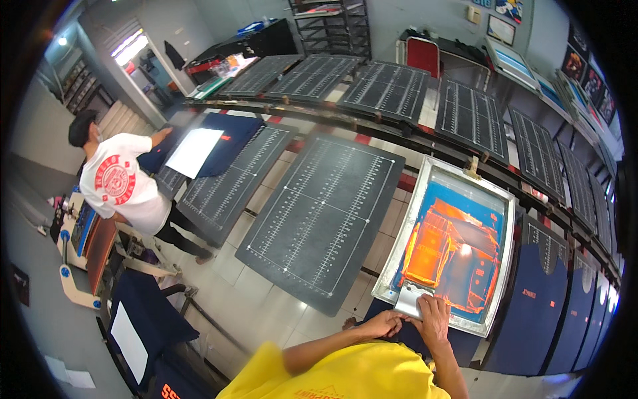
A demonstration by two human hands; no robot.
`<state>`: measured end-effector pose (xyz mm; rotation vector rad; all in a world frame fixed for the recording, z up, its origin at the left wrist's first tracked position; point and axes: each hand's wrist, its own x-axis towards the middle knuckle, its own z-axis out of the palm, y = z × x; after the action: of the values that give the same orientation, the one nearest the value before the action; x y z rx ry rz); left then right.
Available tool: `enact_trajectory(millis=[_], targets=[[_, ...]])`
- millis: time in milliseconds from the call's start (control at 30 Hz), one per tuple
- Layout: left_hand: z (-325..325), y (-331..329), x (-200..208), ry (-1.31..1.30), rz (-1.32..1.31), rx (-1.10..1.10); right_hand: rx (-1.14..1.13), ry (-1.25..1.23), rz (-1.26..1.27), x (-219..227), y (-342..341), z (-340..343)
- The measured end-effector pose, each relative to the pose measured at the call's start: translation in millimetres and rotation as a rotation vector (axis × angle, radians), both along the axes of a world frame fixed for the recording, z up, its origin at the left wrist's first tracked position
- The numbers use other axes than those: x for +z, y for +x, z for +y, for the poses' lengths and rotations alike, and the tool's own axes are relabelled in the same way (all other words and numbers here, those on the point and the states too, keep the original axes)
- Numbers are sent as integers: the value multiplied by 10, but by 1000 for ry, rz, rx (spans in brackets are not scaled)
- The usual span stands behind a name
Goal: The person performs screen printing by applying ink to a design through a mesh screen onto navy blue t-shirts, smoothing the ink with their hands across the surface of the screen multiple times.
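A metal-backed squeegee [410,301] rests at the near end of a screen-printing frame [508,229]. My right hand [434,316] grips the squeegee's right side, fingers over its top. My left hand [385,324] is closed at its near left corner, fingers curled against it and partly hidden. Bright orange ink [426,256] is smeared over the blue mesh [444,191], thickest on the left half. Beneath the near end of the frame, dark navy fabric [465,342] shows.
Black printing boards [323,213] with white ruled marks line both sides of a long rail. Navy printed fabric pieces [530,312] lie on boards to my right. At left, a person in a white shirt [123,173] stands beside navy fabric [232,136] with a white sheet [194,152].
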<state>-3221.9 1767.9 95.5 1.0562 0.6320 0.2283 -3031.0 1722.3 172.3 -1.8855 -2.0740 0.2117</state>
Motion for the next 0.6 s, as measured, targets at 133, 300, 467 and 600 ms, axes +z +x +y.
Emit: enact_trajectory(millis=[133,300,467,600], targets=[[103,-359,214,-56,159,-123,21,25,55,-9,15,-25],[568,-545,565,-39,129,240,-54,112,259,37,217,-111],[931,-204,356,910,240,616,-503,230,342,-327,1235,-306],[1016,-114,-56,943,370,559,-755,233,409,-429,1812,-458]])
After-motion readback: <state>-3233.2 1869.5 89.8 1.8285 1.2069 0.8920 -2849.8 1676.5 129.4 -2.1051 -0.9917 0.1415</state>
